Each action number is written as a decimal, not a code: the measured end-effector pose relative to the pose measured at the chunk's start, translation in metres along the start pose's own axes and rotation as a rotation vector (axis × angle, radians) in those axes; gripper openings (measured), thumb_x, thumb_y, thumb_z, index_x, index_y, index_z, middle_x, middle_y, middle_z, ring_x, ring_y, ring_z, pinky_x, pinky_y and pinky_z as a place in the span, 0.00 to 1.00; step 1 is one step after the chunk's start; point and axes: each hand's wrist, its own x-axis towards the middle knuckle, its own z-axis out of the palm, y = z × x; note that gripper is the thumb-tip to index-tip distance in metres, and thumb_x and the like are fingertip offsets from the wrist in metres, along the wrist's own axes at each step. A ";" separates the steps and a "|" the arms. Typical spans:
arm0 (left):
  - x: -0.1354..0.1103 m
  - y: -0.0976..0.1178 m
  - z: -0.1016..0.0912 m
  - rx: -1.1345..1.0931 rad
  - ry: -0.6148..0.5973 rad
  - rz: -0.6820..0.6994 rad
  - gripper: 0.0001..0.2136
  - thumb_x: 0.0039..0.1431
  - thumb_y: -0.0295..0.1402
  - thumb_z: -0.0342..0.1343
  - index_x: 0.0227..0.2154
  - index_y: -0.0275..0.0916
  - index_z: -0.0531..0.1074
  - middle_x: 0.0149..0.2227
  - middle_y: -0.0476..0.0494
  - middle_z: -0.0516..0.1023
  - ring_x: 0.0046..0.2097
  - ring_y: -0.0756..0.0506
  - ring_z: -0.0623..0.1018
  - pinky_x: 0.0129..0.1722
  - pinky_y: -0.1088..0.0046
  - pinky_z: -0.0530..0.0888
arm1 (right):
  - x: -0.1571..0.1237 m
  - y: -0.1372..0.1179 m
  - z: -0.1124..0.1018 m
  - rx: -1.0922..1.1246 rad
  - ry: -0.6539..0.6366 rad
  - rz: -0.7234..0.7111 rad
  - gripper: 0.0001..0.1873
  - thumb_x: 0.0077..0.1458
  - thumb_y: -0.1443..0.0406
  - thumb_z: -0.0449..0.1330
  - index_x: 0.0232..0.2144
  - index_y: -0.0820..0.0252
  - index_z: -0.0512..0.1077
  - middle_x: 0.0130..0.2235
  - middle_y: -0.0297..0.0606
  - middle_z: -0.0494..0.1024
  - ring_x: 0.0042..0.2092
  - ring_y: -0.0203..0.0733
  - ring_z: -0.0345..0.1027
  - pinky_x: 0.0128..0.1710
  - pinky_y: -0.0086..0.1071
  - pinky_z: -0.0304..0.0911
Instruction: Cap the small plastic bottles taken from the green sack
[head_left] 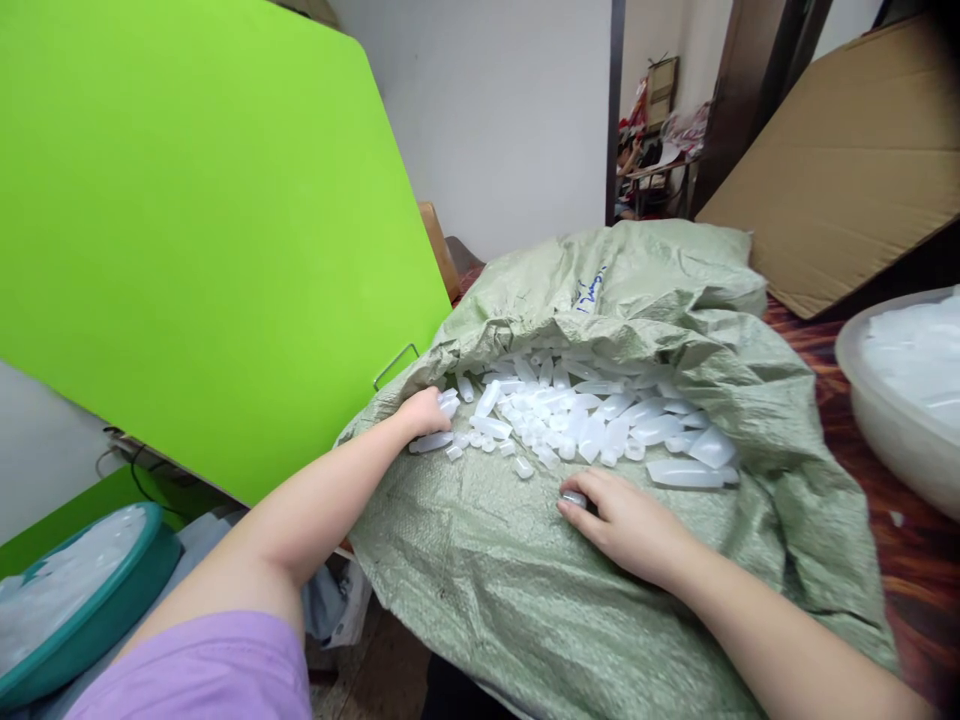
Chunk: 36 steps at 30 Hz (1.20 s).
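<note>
A: Starting left of the green woven sack (600,600), what sits there?

B: Far to its lower left, a teal basin (112,600) holding pale plastic pieces. Above that, leaning toward the sack's left edge, a bright green board (187,200) with a small metal handle.

A: And the hands?

B: The left hand (425,412) is at the left lip of the sack's opening, fingers curled in among the white plastic caps (585,415); whether it grips any of them I cannot tell. A lilac sleeve shows on that arm. The caps lie heaped inside the sack's mouth, spilling toward its near fold.

A: The other hand?

B: The right hand (626,525) lies palm down on the sack cloth, just below the heap, fingers bent around a small clear piece (574,498) at its fingertips, touching it rather than lifting it.

A: Any writing?

B: Blue handwritten marks (590,288) on the sack's upper fold, too scrawled to read.

A: To the right of the sack?

B: A flattened cardboard sheet (840,170) leans behind it, and a translucent white basin (900,400) of the same pale pieces stands on the dark table.
</note>
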 end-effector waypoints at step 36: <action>-0.223 0.083 0.059 -0.400 0.149 0.938 0.17 0.49 0.31 0.55 0.44 0.38 0.66 0.40 0.43 0.74 0.41 0.43 0.74 0.41 0.68 0.71 | -0.142 -0.030 0.031 -0.333 0.369 -0.367 0.18 0.61 0.69 0.48 0.50 0.54 0.67 0.50 0.42 0.70 0.50 0.41 0.66 0.45 0.36 0.66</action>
